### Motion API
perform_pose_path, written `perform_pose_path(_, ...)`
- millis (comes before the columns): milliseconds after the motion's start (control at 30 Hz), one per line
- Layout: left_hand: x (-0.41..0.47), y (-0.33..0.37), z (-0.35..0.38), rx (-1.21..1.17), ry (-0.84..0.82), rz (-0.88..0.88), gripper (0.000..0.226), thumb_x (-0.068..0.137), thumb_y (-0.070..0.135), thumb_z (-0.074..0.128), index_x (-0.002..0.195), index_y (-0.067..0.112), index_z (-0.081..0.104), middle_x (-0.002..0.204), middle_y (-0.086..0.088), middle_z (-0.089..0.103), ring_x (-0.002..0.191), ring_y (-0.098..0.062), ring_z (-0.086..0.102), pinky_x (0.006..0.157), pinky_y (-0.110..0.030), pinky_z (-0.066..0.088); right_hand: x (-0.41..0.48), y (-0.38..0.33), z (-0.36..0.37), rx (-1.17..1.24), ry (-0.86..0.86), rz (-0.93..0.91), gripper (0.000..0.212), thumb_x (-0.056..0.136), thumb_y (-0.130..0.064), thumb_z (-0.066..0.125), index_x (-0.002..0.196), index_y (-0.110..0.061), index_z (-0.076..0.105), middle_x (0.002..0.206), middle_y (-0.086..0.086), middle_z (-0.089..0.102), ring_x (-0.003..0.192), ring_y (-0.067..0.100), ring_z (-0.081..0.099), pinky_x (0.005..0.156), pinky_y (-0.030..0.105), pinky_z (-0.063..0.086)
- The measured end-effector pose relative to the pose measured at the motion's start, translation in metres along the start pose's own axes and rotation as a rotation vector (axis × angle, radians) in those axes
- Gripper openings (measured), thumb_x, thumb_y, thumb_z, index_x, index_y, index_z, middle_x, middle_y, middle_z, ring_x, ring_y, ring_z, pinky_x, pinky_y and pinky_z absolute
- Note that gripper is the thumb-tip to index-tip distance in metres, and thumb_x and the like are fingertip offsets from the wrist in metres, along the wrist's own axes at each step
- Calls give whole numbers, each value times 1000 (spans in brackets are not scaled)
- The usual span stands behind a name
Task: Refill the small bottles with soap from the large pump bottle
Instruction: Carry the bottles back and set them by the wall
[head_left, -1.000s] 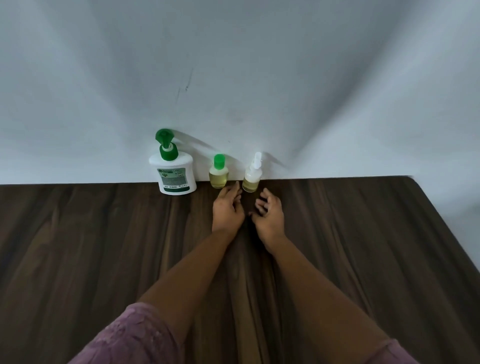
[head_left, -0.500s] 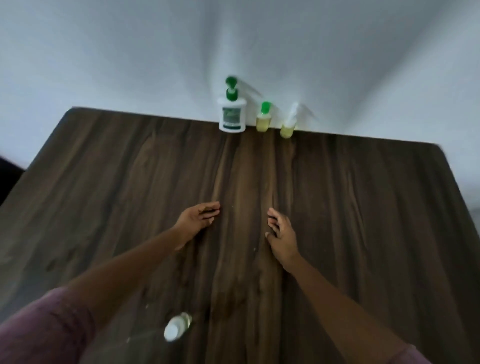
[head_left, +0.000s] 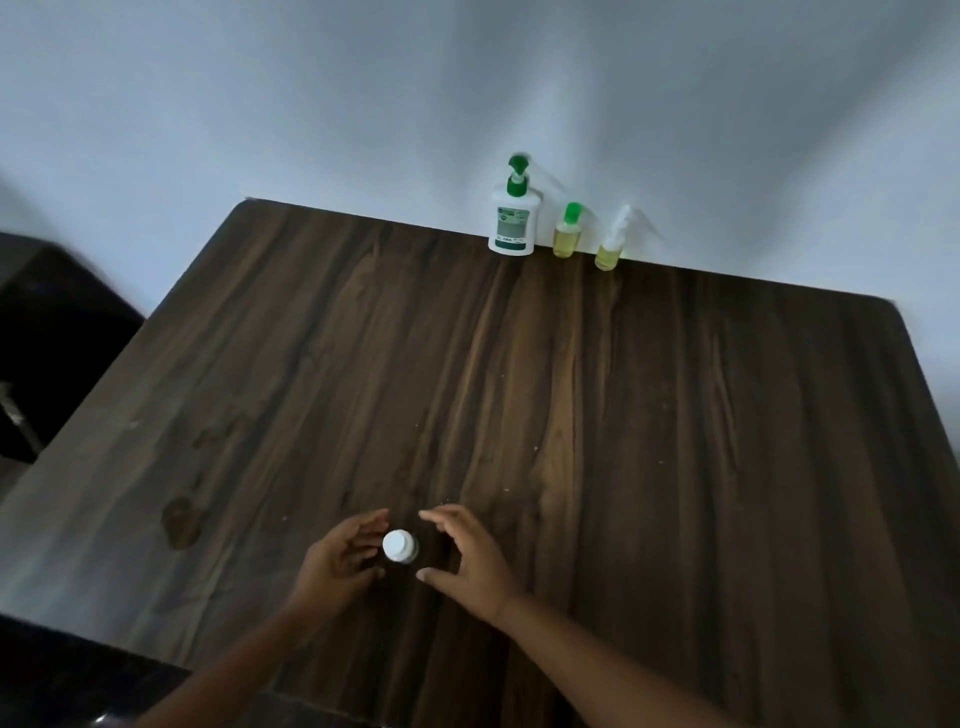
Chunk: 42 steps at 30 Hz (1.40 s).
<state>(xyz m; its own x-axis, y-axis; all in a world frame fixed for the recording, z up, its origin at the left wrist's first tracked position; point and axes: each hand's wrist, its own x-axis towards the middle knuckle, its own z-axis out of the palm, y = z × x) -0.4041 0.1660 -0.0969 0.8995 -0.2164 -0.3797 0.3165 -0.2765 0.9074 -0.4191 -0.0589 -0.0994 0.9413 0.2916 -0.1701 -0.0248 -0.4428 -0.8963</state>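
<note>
Four bottles on one dark wooden table (head_left: 675, 415). Item 1: white-capped small bottle (head_left: 400, 545), upright, seen from above, standing directly between the two hands. Left hand (head_left: 337, 561): at the bottle's left, fingers extended and loosely spread, fingertips just beside the cap; whether they touch it cannot be told; nothing held. Right hand (head_left: 470, 558): at the bottle's right, cupped and unclenched, forefinger reaching past the cap's far side, thumb on its near side, a gap showing between hand and bottle; nothing held. Item 2: large pump bottle (head_left: 511, 223), white body, green pump head, upright, well apart from both hands, beyond them and somewhat to the right, at the table's far edge against the pale wall (head_left: 363, 104). Item 3: green-capped small bottle (head_left: 567, 236), yellowish contents, upright, just right of the pump bottle, equally far from the hands. Item 4: spray-top small bottle (head_left: 611, 247), white nozzle, yellowish contents, upright, rightmost in that far row.
</note>
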Motion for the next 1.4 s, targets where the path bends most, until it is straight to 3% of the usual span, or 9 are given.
perform_pose_path(133,-10,6,30,31,133,67,52,64,-14,79,102,20,70,99,2,74,93,-16,70,79,-21,55,5,-13,15,-34,1,-14,49,82,-31,70,128,-20,59,128,-2,54,120,9,49,103,21,39)
perform_pose_path(300,26,39,63,76,187,128,69,67,-25,68,83,42,69,84,9,74,76,0,69,70,-11,52,17,-6,-1,-42,226,34,46,84,-35,59,127,-20,61,120,-5,57,111,9,56,96,25,46)
perform_pose_path(500,125,92,121,117,49,200,45,72,-18,70,79,26,68,82,13,73,81,1,69,74,-17,53,53,26,-86,-53,606,111,45,82,-40,58,121,-19,66,114,-5,66,105,2,59,91,22,48)
perform_pose_path(733,255,143,207,118,-20,319,26,77,-6,71,87,18,65,89,0,71,85,-5,69,80,-28,57,106,76,-199,29,913,187,38,85,-8,74,118,-22,62,112,-4,65,97,7,65,81,23,56)
perform_pose_path(900,336,174,253,109,-26,394,21,80,-3,69,89,16,65,90,2,69,85,-3,67,80,-22,55,157,106,-264,-74,1066,181,37,86,-2,71,122,-6,63,111,0,61,93,-2,59,79,2,44)
perform_pose_path(1033,390,192,280,96,2,450,21,81,-4,67,90,14,64,91,-1,69,86,-4,66,81,-18,54,197,124,-307,-116,1156,170,35,86,-4,72,120,-3,65,110,6,62,85,3,58,75,-2,40)
perform_pose_path(1167,425,208,303,78,45,510,23,82,-5,65,100,8,67,98,-5,68,89,-8,65,81,-11,50,226,137,-340,-120,1226,182,35,86,-8,72,120,-4,65,113,8,63,91,14,63,77,12,46)
perform_pose_path(1267,436,213,317,89,56,512,34,82,-6,63,113,9,66,108,-4,69,98,-10,64,87,-22,53,238,145,-358,-124,1258,188,33,86,-6,71,119,-4,65,113,9,63,92,17,65,81,28,53)
perform_pose_path(1400,436,213,326,214,82,522,49,86,2,58,131,21,58,119,3,67,107,-11,61,91,-25,50,247,152,-370,-119,1267,195,31,86,-2,69,117,-4,66,109,8,64,91,16,65,80,26,52)
